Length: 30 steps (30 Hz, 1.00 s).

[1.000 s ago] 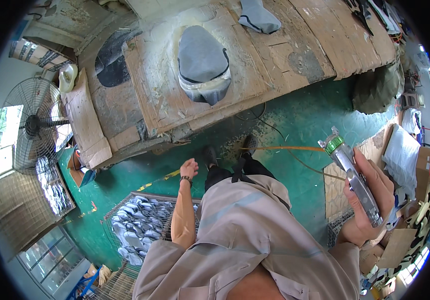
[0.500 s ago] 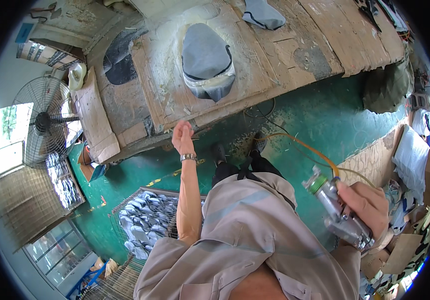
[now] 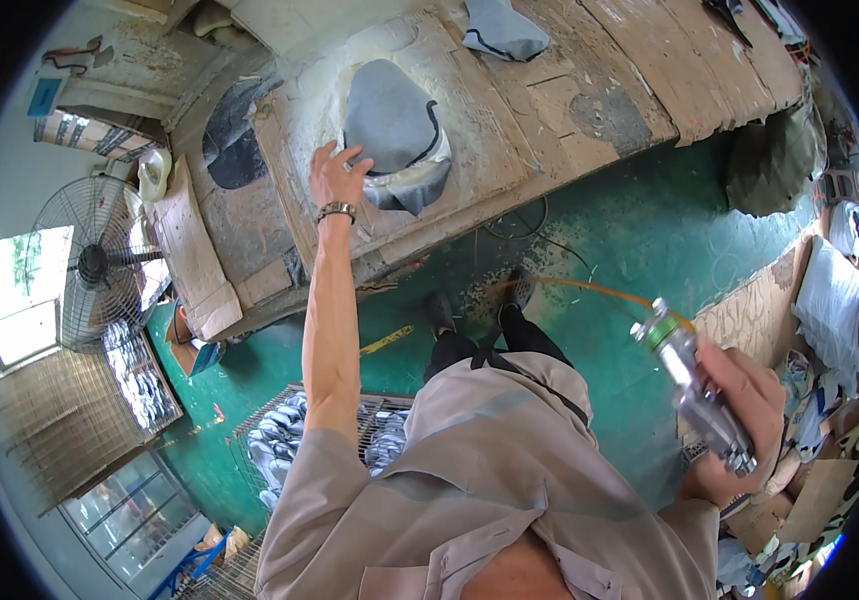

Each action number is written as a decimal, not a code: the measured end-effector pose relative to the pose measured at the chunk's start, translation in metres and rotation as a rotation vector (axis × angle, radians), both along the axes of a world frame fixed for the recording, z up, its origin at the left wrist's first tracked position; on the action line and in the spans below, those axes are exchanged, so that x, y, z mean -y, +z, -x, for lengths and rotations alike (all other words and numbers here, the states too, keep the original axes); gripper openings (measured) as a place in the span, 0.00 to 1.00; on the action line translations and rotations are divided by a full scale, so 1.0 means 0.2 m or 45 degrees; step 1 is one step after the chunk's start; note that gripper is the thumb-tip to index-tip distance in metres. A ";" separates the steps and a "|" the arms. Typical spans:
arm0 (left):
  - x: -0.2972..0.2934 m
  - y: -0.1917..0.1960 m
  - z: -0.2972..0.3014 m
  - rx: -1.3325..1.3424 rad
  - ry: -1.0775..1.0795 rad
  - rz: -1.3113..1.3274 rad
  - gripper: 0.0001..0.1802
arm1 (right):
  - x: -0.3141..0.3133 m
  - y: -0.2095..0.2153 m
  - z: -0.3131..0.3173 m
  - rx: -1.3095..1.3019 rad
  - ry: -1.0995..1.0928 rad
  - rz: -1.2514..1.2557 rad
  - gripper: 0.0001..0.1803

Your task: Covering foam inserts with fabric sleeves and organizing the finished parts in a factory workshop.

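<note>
My left hand point(image 3: 338, 177) is stretched over the workbench, fingers apart, at the left edge of a stack of grey fabric pieces point(image 3: 390, 115). Its fingertips seem to touch the stack's edge, though I cannot tell whether they grip anything. A black strip runs along the right side of the top piece, and paler and darker layers show below it. Off to the right, away from the bench, my right hand point(image 3: 745, 400) is wrapped round a metal spray gun point(image 3: 690, 380) with a green ring. An orange hose point(image 3: 590, 287) runs from near the gun toward the floor.
Cardboard point(image 3: 500, 185) with pale residue covers the bench point(image 3: 640, 60). Another grey piece point(image 3: 506, 30) lies at the back. A large fan point(image 3: 95, 262) stands at left. Below my left arm is a wire rack point(image 3: 275, 430) of grey pieces; scraps and cardboard point(image 3: 820, 500) pile up at right.
My left hand has moved forward from the bench's front edge to the grey stack, its fingers spreading. The right hand still holds the spray gun, now turned slightly more upright.
</note>
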<state>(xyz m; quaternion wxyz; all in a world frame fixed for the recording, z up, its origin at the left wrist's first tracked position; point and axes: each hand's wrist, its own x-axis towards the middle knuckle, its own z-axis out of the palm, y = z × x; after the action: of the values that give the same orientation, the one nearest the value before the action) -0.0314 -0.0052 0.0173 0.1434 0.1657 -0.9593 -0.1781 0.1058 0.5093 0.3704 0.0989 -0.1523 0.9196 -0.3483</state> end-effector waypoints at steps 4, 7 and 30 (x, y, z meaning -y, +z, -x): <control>-0.05 0.03 0.04 -0.052 -0.010 0.043 0.11 | -0.04 -0.02 0.03 0.157 -0.210 -0.093 0.30; -0.05 0.07 0.09 -0.083 0.008 0.046 0.09 | -0.12 -0.08 0.10 -0.082 0.165 0.115 0.30; -0.32 0.80 0.88 0.371 -0.460 0.372 0.07 | -0.21 -0.19 0.40 0.117 0.017 0.375 0.33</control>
<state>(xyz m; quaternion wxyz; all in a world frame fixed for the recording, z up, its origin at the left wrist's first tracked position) -0.2072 0.0595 0.1768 -0.0077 -0.0066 -0.9993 -0.0347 0.0250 0.5515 0.3319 0.1198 -0.1551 0.8521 -0.4854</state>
